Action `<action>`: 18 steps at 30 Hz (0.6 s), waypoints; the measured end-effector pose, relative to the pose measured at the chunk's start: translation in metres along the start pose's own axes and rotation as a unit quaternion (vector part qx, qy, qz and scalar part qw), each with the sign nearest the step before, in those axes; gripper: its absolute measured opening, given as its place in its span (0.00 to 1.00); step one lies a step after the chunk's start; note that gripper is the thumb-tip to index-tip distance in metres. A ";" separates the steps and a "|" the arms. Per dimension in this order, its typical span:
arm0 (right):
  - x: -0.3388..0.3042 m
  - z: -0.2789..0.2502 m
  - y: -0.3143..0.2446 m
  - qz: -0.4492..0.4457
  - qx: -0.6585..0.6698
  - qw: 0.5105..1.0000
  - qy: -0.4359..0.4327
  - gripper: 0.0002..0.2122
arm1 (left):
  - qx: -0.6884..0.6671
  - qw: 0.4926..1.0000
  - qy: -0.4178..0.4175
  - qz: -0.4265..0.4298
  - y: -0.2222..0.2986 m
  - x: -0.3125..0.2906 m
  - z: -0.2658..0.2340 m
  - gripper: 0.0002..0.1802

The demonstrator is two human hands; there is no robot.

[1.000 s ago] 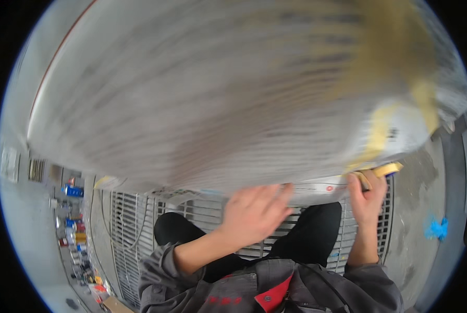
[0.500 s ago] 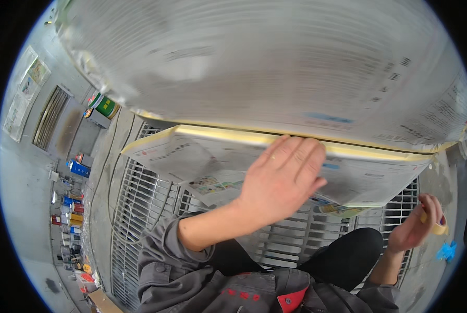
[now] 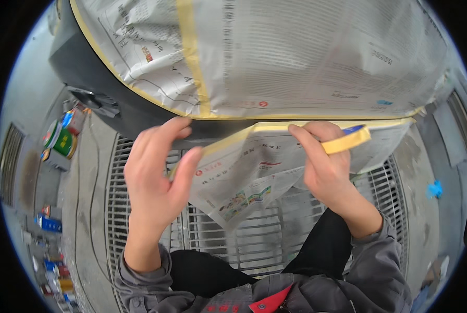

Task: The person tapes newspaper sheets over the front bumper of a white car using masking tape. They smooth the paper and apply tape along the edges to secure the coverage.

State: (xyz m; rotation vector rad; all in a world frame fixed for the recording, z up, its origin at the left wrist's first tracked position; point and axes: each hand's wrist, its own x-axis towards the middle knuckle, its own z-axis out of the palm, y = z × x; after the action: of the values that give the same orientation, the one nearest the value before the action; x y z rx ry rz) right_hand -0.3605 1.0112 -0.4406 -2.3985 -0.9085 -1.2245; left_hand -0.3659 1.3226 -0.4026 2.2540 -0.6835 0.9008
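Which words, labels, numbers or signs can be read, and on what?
Wording isn't copied out; print locations:
Large white newspaper sheet, top: large dark characters, red emblem; columns too small.
Folded white newspaper flap below: dark characters, red emblem; fine print too small.
Grey cloth jacket: red characters, too blurred to read.
Green cylindrical can: label too small.
Yellow tape roll, blue core: none readable.

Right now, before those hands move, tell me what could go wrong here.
The lower newspaper sheet hangs over the metal grating from its yellow-taped upper edge, so it might crease or tear if tugged. The left hand looks open near the sheet's left end, so that end could shift. The right hand carries the tape roll right by that edge, where it might snag the paper.
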 end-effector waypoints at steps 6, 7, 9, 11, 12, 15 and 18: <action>0.020 0.039 -0.041 0.040 -0.080 0.995 -0.036 0.22 | -0.394 0.882 -0.097 -0.241 -0.081 -0.097 0.003 0.33; 0.021 0.041 -0.047 0.047 -0.090 0.994 -0.035 0.21 | -0.428 0.864 -0.129 -0.233 -0.086 -0.102 0.012 0.32; 0.021 0.045 -0.051 0.058 -0.111 0.992 -0.033 0.21 | -0.456 0.850 -0.155 -0.214 -0.083 -0.099 0.029 0.28; 0.023 0.041 -0.058 0.079 -0.116 0.989 -0.052 0.21 | -0.438 0.872 -0.164 -0.143 -0.076 -0.088 0.040 0.24; 0.026 0.040 -0.060 0.084 -0.117 0.988 -0.060 0.21 | -0.425 0.890 -0.129 -0.101 -0.071 -0.082 0.044 0.18; 0.030 0.048 -0.060 0.100 -0.105 0.988 -0.055 0.20 | -0.432 0.894 -0.113 -0.041 -0.069 -0.070 0.047 0.12; 0.029 0.053 -0.060 0.108 -0.115 0.986 -0.051 0.20 | -0.456 0.888 -0.067 -0.006 -0.072 -0.066 0.054 0.06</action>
State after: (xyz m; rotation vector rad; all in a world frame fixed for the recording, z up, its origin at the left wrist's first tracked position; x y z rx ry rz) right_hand -0.3545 1.0953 -0.4495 -2.6781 -0.5381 -1.1878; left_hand -0.3386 1.3500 -0.5077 1.4594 -0.9093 0.2863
